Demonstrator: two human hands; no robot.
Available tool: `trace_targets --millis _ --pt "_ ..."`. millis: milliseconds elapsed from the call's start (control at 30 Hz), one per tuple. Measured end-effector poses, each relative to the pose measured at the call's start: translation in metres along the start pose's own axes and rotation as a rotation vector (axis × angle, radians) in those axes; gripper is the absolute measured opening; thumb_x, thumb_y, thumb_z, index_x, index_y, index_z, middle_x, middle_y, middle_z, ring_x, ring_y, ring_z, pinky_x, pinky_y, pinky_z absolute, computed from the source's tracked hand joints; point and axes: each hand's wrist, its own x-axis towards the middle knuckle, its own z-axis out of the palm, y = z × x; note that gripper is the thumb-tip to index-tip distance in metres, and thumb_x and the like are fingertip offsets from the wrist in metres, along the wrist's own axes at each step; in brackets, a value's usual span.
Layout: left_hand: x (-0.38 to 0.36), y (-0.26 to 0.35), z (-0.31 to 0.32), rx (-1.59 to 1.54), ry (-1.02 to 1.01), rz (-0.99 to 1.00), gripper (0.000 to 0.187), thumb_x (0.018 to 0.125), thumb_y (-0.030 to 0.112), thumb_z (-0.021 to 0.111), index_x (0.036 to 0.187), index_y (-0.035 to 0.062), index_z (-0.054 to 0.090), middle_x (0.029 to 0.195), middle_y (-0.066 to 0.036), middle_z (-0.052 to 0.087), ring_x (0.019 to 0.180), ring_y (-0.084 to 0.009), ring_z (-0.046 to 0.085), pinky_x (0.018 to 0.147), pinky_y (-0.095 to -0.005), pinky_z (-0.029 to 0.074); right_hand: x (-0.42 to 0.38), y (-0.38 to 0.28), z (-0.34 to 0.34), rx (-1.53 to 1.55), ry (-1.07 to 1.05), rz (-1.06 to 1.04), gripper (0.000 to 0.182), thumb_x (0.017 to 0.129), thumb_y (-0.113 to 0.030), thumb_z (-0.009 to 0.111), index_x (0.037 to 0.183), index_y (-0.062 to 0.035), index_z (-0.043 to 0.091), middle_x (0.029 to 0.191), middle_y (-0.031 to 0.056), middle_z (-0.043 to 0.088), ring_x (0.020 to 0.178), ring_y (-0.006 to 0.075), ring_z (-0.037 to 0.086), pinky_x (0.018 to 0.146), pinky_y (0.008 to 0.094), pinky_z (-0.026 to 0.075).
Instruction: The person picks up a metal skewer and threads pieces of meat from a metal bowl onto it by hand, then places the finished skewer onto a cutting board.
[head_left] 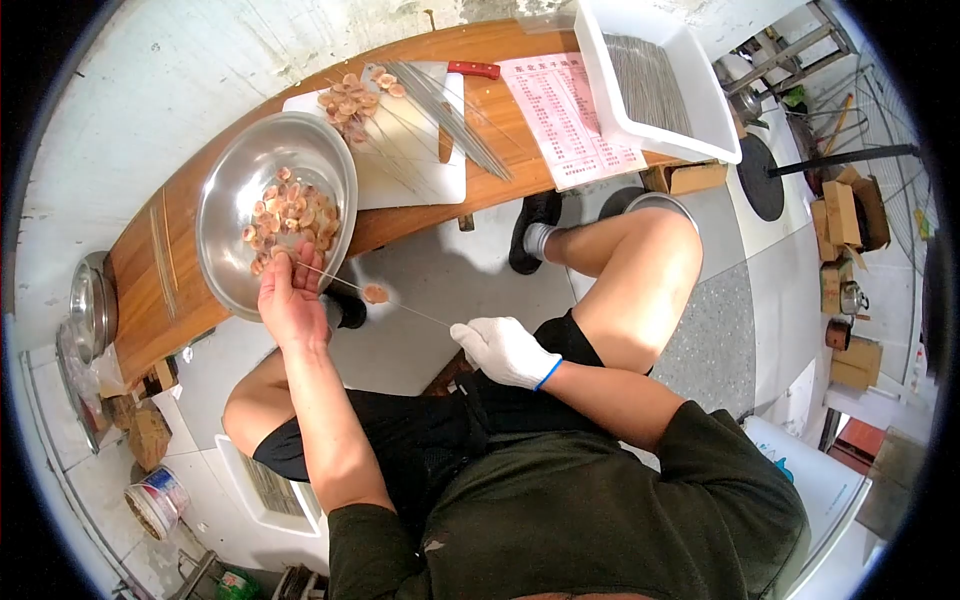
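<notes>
A wooden worktop (pixel 500 42) carries my metal bowl (pixel 225 195). My bare left grip (pixel 283 277) curls over its near rim — whether it pinches anything, I cannot tell. My gloved right grip (pixel 478 343) is closed around a thin skewer (pixel 415 312) — one slice (pixel 375 293) sits along it between my hands; more slices (pixel 295 210) lie in the bowl.

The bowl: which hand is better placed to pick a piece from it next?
Probably the left hand: it is at the bowl, close to the pieces. The gloved right hand grips a skewer farther away.
</notes>
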Motion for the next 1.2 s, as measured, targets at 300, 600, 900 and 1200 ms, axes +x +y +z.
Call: trace_targets --millis 300,600,900,1200 --pt "-0.003 0.002 0.002 -0.036 -0.013 0.007 0.020 0.098 0.018 0.055 0.103 -0.0009 0.059 0.103 -0.015 0.066 0.097 -0.0265 0.066 0.091 -0.0397 0.055 0.001 0.005 0.003 -0.033 0.041 -0.047 0.053 0.100 -0.041 0.042 0.071 -0.0001 0.058 0.071 0.0244 0.059 0.074 0.0460 0.058 0.068 0.0494 0.046" --pt "-0.004 0.000 0.006 0.036 -0.019 0.033 0.018 0.099 0.019 0.054 0.100 0.0016 0.060 0.103 -0.011 0.066 0.097 -0.0234 0.065 0.087 -0.0360 0.054 -0.001 -0.001 0.000 -0.006 0.009 0.016 0.053 0.100 -0.041 0.041 0.071 0.0001 0.059 0.070 0.0244 0.060 0.073 0.0457 0.059 0.069 0.0498 0.046" --pt "-0.005 -0.004 0.008 0.091 0.017 0.067 0.020 0.099 0.018 0.052 0.104 0.0007 0.060 0.103 -0.011 0.065 0.096 -0.0237 0.065 0.086 -0.0366 0.055 -0.005 -0.003 0.000 0.058 0.008 0.008 0.052 0.099 -0.041 0.042 0.071 0.0000 0.059 0.070 0.0241 0.059 0.073 0.0445 0.059 0.068 0.0488 0.046" --pt "-0.005 -0.006 0.004 0.052 0.015 0.034 0.022 0.099 0.017 0.053 0.110 -0.0015 0.059 0.107 -0.016 0.065 0.096 -0.0240 0.065 0.089 -0.0371 0.055 -0.005 -0.002 0.001 0.060 0.037 -0.021 0.053 0.099 -0.041 0.041 0.071 0.0001 0.059 0.070 0.0240 0.059 0.073 0.0448 0.059 0.068 0.0485 0.046"
